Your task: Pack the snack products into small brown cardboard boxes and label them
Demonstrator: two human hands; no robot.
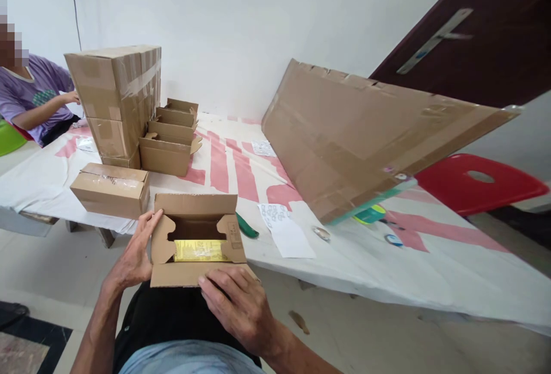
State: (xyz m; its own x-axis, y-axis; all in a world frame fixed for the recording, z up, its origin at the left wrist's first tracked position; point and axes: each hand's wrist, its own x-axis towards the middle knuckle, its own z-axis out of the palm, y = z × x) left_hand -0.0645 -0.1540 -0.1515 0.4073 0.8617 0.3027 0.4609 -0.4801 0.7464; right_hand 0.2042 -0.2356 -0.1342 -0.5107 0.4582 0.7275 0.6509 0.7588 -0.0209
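An open cardboard box (193, 275) sits at the table's near edge in front of me, its flaps folded outward. Inside it lies a yellow printed packet (200, 250) near the front wall. My left hand (136, 250) grips the box's left side, the thumb and fingers at the left flap. My right hand (239, 302) holds the front flap, its fingers curled over the cardboard edge. The lower part of the box is hidden behind the flap and my hands.
A taped carton (109, 190) lies to the left. Behind it are stacked cartons (116, 93) and several open boxes (166, 153). A large cardboard panel (365, 139) leans at right. A paper sheet (293, 239), a tape roll (321, 233) and a green-handled tool (247, 228) lie nearby. A person (38, 98) sits far left.
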